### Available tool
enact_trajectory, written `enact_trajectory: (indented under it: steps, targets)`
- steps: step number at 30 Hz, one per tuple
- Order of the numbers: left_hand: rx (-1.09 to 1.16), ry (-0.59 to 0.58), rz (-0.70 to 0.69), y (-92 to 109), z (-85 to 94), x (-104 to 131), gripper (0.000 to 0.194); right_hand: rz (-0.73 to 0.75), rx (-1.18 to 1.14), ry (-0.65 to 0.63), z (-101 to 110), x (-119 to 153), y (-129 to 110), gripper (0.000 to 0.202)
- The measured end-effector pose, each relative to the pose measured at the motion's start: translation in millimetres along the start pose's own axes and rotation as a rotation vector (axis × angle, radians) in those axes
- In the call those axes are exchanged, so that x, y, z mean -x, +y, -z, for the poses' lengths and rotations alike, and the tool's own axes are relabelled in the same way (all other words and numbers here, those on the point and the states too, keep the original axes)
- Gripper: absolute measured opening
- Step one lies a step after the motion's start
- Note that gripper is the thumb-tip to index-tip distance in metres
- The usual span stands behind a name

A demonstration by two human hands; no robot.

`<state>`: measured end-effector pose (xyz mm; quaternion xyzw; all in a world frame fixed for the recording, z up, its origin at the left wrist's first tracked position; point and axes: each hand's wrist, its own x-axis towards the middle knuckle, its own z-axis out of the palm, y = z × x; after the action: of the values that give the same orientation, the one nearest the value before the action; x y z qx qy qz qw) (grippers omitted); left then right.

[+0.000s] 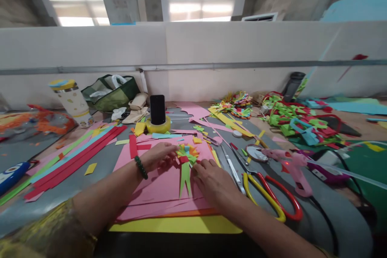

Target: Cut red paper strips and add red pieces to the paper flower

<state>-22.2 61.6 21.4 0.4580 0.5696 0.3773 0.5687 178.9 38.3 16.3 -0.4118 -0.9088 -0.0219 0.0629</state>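
A paper flower rosette (187, 152) with orange, yellow and green strips lies on a stack of pink sheets (151, 187). A small red piece and two green paper tails (185, 179) hang from its lower edge. My left hand (161, 156), with a dark green bead bracelet at the wrist, has its fingers closed at the rosette's left edge. On the other side my right hand (211, 179) rests on the pink paper, its bent fingers closed at the rosette's lower right edge. Its fingertips are partly hidden.
Right of the sheets lie scissors (266, 189), a white pen-like tool (231, 167) and a pink glue gun (293, 165). A phone (157, 109) stands in a yellow tape roll (158, 125). Coloured strips (78, 159) lie left; finished rosettes (236, 105) are piled behind.
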Motion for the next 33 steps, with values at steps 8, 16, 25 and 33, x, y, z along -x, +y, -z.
enact_trajectory:
  steps: [8,16,25,33]
  targets:
    - [-0.158,0.048,-0.036,5.5,-9.6,-18.8,0.032,-0.015,-0.029,0.07,-5.7,3.2,-0.7,0.021]
    - [-0.028,0.12,-0.184,8.2,-25.0,8.0,0.051,-0.027,-0.254,0.236,10.0,12.9,14.2,0.019]
    - [0.049,-0.085,-0.32,23.7,-33.5,83.8,0.053,0.001,-1.283,0.05,37.0,-1.9,17.2,0.056]
    - [-0.037,0.147,-0.308,8.7,25.3,108.0,0.056,0.115,-0.988,-0.345,50.7,21.6,-33.4,0.049]
